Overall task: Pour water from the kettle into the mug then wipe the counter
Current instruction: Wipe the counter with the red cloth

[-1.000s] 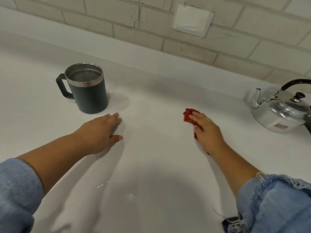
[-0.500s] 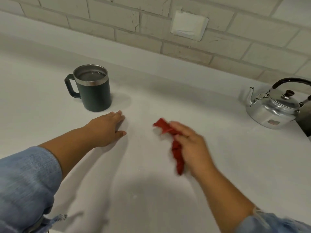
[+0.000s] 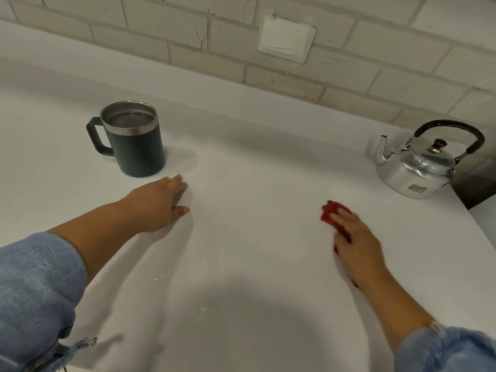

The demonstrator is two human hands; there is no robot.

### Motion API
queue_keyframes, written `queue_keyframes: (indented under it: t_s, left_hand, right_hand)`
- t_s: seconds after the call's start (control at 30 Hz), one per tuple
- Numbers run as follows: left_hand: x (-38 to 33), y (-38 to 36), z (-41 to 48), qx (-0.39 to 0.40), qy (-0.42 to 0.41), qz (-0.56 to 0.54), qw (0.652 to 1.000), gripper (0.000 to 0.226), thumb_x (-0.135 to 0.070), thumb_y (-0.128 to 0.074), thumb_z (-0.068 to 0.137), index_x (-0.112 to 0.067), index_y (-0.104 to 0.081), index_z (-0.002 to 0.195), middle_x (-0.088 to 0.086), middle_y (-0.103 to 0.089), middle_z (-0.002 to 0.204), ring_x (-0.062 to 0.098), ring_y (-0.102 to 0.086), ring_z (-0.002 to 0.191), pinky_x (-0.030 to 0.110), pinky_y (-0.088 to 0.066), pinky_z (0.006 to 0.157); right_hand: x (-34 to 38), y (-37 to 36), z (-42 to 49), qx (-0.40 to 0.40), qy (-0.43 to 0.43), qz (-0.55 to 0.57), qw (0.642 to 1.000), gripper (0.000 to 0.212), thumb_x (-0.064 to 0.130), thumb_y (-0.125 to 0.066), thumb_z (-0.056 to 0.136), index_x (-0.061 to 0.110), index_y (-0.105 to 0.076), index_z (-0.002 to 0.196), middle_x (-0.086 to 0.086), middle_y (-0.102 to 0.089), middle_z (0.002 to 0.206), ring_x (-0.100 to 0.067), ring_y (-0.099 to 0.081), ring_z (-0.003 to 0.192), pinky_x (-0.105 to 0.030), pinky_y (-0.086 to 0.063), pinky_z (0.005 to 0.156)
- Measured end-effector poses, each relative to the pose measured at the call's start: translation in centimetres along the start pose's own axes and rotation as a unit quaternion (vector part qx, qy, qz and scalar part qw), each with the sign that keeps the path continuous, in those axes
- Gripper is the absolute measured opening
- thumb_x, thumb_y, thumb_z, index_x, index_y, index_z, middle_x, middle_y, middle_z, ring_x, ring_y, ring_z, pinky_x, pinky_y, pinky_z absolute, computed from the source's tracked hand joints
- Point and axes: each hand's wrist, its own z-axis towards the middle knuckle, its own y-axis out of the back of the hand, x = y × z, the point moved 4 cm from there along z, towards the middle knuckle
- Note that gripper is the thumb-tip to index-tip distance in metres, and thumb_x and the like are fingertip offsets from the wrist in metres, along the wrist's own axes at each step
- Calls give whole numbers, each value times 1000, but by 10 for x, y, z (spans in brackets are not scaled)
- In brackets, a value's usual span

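A dark green mug (image 3: 137, 149) with a steel rim stands at the back left of the white counter (image 3: 255, 216), with water inside. A shiny metal kettle (image 3: 418, 167) with a black handle sits at the back right, lid on. My right hand (image 3: 357, 240) presses a red cloth (image 3: 331, 212) flat on the counter, left of and in front of the kettle; most of the cloth is hidden under the palm. My left hand (image 3: 158, 202) rests flat on the counter just in front of the mug, fingers together, holding nothing.
A pale brick wall (image 3: 349, 49) with a taped white cover plate (image 3: 285, 38) runs behind the counter. The counter's right edge (image 3: 472, 210) drops off just past the kettle. A few small droplets (image 3: 161, 276) glint near the front middle.
My right hand has swept the red cloth from the counter's middle back to the right, toward the kettle. My left hand stays in place by the mug.
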Motion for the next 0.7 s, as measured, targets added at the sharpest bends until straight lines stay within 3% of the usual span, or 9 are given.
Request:
queue_keyframes:
  t_s: [0.13, 0.23, 0.33, 0.37, 0.43, 0.53, 0.57, 0.63, 0.7]
  left_hand:
    - [-1, 0, -1, 1, -1, 0, 1000, 71, -47, -46, 91, -22, -15, 149, 0, -14, 159, 28, -32, 138, 38, -29, 111]
    - [-1, 0, -2, 9, 3, -2, 1000, 71, -47, -46, 91, -23, -14, 149, 0, -13, 159, 28, -32, 138, 38, -28, 111]
    - [1, 1, -1, 9, 11, -7, 1000, 72, -48, -47, 91, -23, -14, 149, 3, -21, 157, 30, -37, 135, 39, -31, 109]
    - [1, 1, -1, 8, 11, -6, 1000, 72, -49, -47, 90, -23, -15, 149, 3, -22, 156, 30, -38, 134, 39, -31, 109]
    - [1, 1, 0, 10, 12, -1, 1000, 72, -49, -47, 90, -23, -14, 149, 4, -22, 157, 30, -38, 134, 39, -32, 109]
    - [2, 0, 0, 9, 11, -4, 1000, 73, -49, -47, 91, -22, -13, 149, 4, -19, 158, 30, -36, 136, 39, -31, 110]
    - [3, -1, 0, 3, 7, -6, 1000, 73, -49, -46, 91, -21, -13, 149, 4, -20, 157, 30, -36, 136, 39, -31, 110]
    - [3, -2, 0, -13, -4, -13, 1000, 70, -47, -46, 91, -20, -16, 149, 3, -22, 157, 29, -37, 135, 38, -31, 108]
    - [4, -2, -1, -20, -20, -22, 999, 68, -45, -46, 92, -19, -17, 148, 2, -20, 157, 28, -34, 136, 38, -29, 109]
  right_hand:
    - [52, -26, -34, 40, 63, 47, 996, 46, -15, -52, 80, 10, -67, 116, -1, -57, 130, -13, -45, 125, -14, -20, 108]
    - [73, -33, -52, 110, 53, 123, 985, 48, -15, -51, 82, 16, -68, 114, 11, -56, 124, -1, -49, 115, -4, -25, 102]
    - [71, -17, -54, 177, -65, 244, 951, 47, -11, -50, 84, 24, -73, 105, 7, -71, 97, -3, -61, 71, -15, -50, 67]
    - [63, -5, -53, 170, -109, 270, 941, 46, -9, -50, 84, 26, -74, 101, 4, -71, 77, -7, -59, 54, -18, -48, 52]
    - [39, 28, -50, 113, -165, 276, 940, 44, -4, -52, 85, 33, -75, 94, 6, -68, 60, -8, -58, 44, -17, -46, 43]
    - [0, 71, -59, 38, -180, 198, 963, 45, 5, -53, 86, 44, -74, 87, 11, -73, 71, -7, -63, 56, -17, -49, 54]
    - [-10, 74, -67, 40, -187, 156, 969, 45, 7, -53, 88, 47, -72, 89, 13, -73, 86, -6, -64, 70, -17, -49, 67]
    - [-19, 68, -89, 51, -164, 79, 982, 44, 4, -55, 88, 42, -68, 105, 15, -59, 125, -3, -52, 107, -18, -37, 93]
    - [-17, 55, -107, 38, -126, 35, 991, 45, 3, -54, 89, 31, -61, 123, 13, -44, 143, -2, -40, 123, -20, -28, 102]
